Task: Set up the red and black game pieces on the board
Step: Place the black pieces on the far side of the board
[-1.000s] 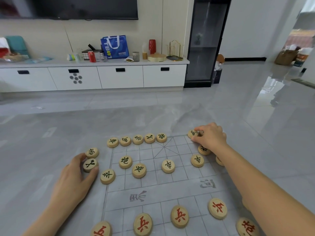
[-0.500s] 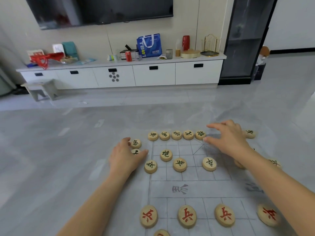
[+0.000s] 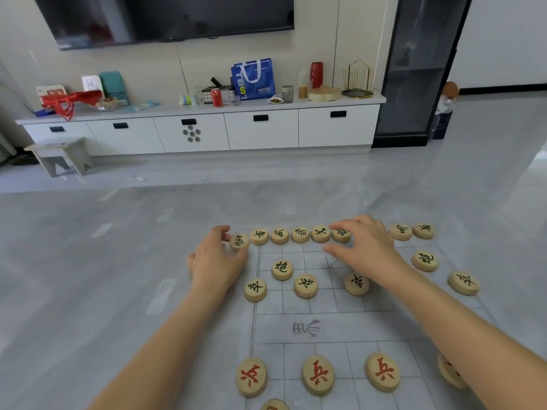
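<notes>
Head view: the right hand hovers mid-frame with fingers spread and loose, holding nothing, and hides part of the far row of black pieces. Its forearm covers one black piece partly and cuts off a red piece at the right edge. The left hand pinches the row's leftmost piece beside the board, centre-bottom. Pieces are pale wooden discs; three red ones lie low.

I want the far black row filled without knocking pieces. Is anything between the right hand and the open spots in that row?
Nothing visible. The right hand already hovers over the gap in the far row, its fingertips at the nearest black piece; that stretch lies hidden under the hand.
</notes>
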### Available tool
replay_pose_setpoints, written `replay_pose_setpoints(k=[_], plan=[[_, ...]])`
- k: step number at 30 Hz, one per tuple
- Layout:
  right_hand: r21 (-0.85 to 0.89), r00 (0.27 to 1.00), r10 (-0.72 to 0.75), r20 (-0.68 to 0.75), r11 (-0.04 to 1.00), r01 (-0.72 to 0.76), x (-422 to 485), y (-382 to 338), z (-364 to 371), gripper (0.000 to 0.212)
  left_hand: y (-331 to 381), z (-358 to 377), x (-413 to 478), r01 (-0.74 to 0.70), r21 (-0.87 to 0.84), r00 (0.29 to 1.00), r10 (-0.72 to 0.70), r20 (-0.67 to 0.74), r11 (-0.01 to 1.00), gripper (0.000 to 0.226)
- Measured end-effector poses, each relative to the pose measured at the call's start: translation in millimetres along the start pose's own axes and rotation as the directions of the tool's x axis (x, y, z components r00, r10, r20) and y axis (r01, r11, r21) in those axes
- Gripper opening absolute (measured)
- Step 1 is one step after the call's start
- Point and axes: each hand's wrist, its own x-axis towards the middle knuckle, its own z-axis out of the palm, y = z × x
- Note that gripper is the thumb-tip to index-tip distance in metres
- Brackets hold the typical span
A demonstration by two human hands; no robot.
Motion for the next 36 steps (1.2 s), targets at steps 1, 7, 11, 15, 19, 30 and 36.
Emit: replay_pose_setpoints(k=[1, 7, 11, 15, 19, 30, 36], plan=[[0.03, 1.0, -0.015, 0.014, 0.999, 0.014, -0.6, -4.8, 0.5, 0.043, 6.4, -0.7, -5.2, -0.065, -0.017, 0.998, 0.065, -0.009, 0.998, 0.05], [0.106, 0.981, -0.178, 0.082, 0.98, 0.169, -8.9, -30.5, 4.9, 0.043, 43.7, -0.6, -32.1, -0.347, -0.123, 0.935, 0.353, 0.036, 0.93, 0.054], [0.084, 0.97, -0.242, 0.027, 0.967, 0.239, -12.2, -33.7, 0.2, 0.046, 55.0, 2.3, -41.7, -0.402, -0.198, 0.9, 0.425, 0.092, 0.894, 0.051], [0.108, 0.962, -0.269, 0.037, 0.959, 0.264, -13.1, -29.3, -4.6, 0.039, 61.9, 6.5, -49.0, -0.412, -0.262, 0.874, 0.459, 0.155, 0.873, 0.052], [0.108, 0.959, -0.279, 0.055, 0.956, 0.272, -13.8, -24.3, -7.4, 0.039, 66.0, 10.5, -53.2, -0.409, -0.27, 0.867, 0.463, 0.182, 0.872, 0.05], [0.033, 0.988, -0.152, -0.005, 0.988, 0.152, -1.7, 12.0, -16.1, 0.039, 51.3, 7.3, -47.3, -0.383, -0.195, 0.897, 0.414, 0.156, 0.903, 0.045], [-0.149, 0.988, 0.142, -0.062, 0.977, -0.15, 11.7, 61.9, -19.0, 0.043, 12.6, -8.0, -34.3, -0.268, -0.178, 0.96, 0.278, 0.032, 0.947, 0.038]])
